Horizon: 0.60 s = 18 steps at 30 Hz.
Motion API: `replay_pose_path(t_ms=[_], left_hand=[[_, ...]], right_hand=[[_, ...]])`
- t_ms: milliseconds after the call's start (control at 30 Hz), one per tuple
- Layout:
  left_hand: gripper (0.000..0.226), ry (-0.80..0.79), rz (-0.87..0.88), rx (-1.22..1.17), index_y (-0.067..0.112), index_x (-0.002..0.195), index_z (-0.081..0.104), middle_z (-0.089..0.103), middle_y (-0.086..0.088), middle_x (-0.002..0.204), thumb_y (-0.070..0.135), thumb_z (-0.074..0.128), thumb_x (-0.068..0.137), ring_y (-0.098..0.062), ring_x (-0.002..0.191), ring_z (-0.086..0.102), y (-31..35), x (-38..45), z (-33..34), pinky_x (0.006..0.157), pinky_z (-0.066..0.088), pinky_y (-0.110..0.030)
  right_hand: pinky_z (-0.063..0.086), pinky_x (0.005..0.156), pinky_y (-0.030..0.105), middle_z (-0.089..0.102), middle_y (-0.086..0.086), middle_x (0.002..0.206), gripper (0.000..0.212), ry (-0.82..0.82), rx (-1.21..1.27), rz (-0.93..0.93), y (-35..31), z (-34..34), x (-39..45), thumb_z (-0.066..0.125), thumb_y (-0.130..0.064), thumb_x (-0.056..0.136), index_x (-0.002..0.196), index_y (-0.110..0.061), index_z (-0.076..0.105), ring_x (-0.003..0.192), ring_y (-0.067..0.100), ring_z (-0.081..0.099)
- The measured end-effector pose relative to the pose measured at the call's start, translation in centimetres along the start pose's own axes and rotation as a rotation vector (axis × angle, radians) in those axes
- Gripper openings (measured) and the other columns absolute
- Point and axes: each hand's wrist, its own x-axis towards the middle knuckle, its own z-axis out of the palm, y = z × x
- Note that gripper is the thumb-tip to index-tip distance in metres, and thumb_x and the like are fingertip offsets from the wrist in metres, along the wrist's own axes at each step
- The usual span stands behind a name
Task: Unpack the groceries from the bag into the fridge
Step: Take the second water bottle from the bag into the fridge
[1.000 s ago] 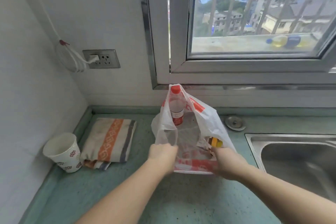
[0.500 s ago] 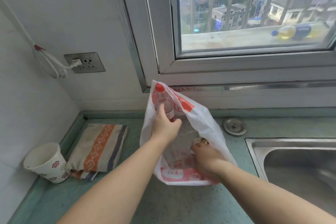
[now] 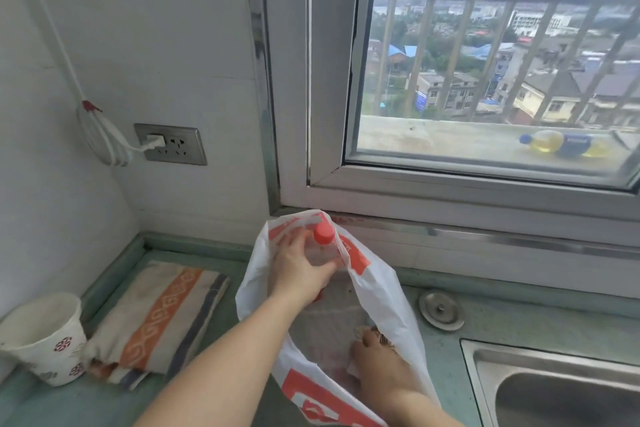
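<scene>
Bag [image 3: 377,291] holds both hands: left hand [image 3: 298,267] grips the bottle [image 3: 323,246], right hand [image 3: 377,357] clutches something unclear.

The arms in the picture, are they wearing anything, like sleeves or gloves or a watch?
No. Both arms are bare as far up as the picture shows, with no sleeves in view. The left hand has no glove, ring or bracelet that can be seen. The right hand is bare too, with no watch at the wrist. Its fingertips are hidden inside the bag.
</scene>
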Motion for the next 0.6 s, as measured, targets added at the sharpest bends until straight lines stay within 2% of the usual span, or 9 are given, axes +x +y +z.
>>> replay_pose_path(t_ms=[33,100,133,233,333,400,467,533,600], left_hand=[[0.063,-0.035,0.007,-0.016,0.041,0.123,0.047,0.056,0.011,0.127,0.055,0.075,0.068,-0.018,0.116,0.054,0.0,-0.4,0.1,0.097,0.046,-0.036],[0.06,-0.109,0.047,-0.008,0.045,0.121,0.043,0.056,0.013,0.125,0.058,0.072,0.07,-0.016,0.112,0.054,0.0,-1.1,0.4,0.094,0.047,-0.035],[0.057,-0.135,0.082,0.014,0.044,0.12,0.043,0.056,0.014,0.125,0.056,0.072,0.073,-0.015,0.112,0.053,0.0,-1.5,0.6,0.093,0.047,-0.035],[0.057,-0.136,0.119,0.056,0.043,0.122,0.046,0.055,0.015,0.125,0.049,0.075,0.073,-0.013,0.114,0.052,-0.5,-2.4,0.5,0.095,0.047,-0.035],[0.067,-0.109,0.112,0.064,0.037,0.128,0.05,0.057,0.013,0.128,0.043,0.081,0.069,-0.013,0.118,0.053,-1.4,-2.9,-0.1,0.099,0.045,-0.031],[0.07,-0.121,0.104,0.08,0.036,0.131,0.05,0.057,0.013,0.13,0.043,0.081,0.069,-0.013,0.121,0.052,-1.5,-3.4,-0.9,0.1,0.044,-0.03],[0.063,-0.121,0.086,0.063,0.039,0.127,0.053,0.061,0.015,0.123,0.048,0.079,0.07,-0.012,0.117,0.055,-1.3,-3.9,-1.8,0.097,0.046,-0.029],[0.054,-0.122,0.051,0.015,0.042,0.118,0.057,0.063,0.02,0.114,0.054,0.076,0.069,-0.01,0.108,0.057,-0.7,-4.4,-2.9,0.091,0.048,-0.029],[0.042,-0.124,0.025,-0.071,0.039,0.105,0.061,0.063,0.023,0.106,0.054,0.075,0.069,-0.005,0.098,0.058,0.3,-5.1,-4.3,0.086,0.048,-0.029]], right_hand=[[0.041,0.085,0.037,0.037,0.007,0.143,0.037,0.024,0.02,-0.012,0.1,0.0,0.1,0.05,-0.025,0.095,0.131,-0.014,0.046,0.127,0.029,0.044],[0.039,0.102,0.04,0.033,0.002,0.149,0.041,0.028,0.007,-0.013,0.2,0.0,0.3,0.053,-0.037,0.093,0.129,-0.017,0.052,0.136,0.024,0.034],[0.038,0.104,0.04,0.035,0.001,0.147,0.041,0.03,-0.043,-0.038,0.2,0.0,0.6,0.053,-0.043,0.092,0.125,-0.018,0.054,0.137,0.023,0.034],[0.044,0.096,0.037,0.05,0.002,0.132,0.038,-0.001,-0.075,-0.039,-0.7,-0.4,0.0,0.051,-0.048,0.089,0.114,-0.021,0.057,0.129,0.023,0.041],[0.041,0.095,0.033,0.056,-0.001,0.123,0.027,-0.021,0.037,-0.027,-1.3,-0.9,-0.5,0.048,-0.044,0.085,0.096,-0.023,0.06,0.128,0.023,0.042],[0.042,0.088,0.029,0.057,-0.004,0.104,0.022,-0.011,0.186,0.042,-1.6,-1.5,-1.0,0.045,-0.042,0.081,0.076,-0.022,0.052,0.116,0.023,0.052],[0.044,0.083,0.029,0.054,-0.004,0.093,0.024,0.01,0.285,0.085,-1.8,-2.4,-1.5,0.042,-0.038,0.08,0.067,-0.018,0.045,0.098,0.022,0.055],[0.045,0.075,0.028,0.055,-0.004,0.089,0.014,0.068,0.338,0.086,-1.9,-3.3,-2.2,0.044,-0.032,0.081,0.077,-0.022,0.053,0.083,0.019,0.054],[0.046,0.062,0.022,0.061,-0.006,0.088,0.025,0.084,0.421,0.121,-2.6,-4.8,-3.5,0.05,-0.029,0.078,0.099,-0.025,0.061,0.071,0.011,0.056]])
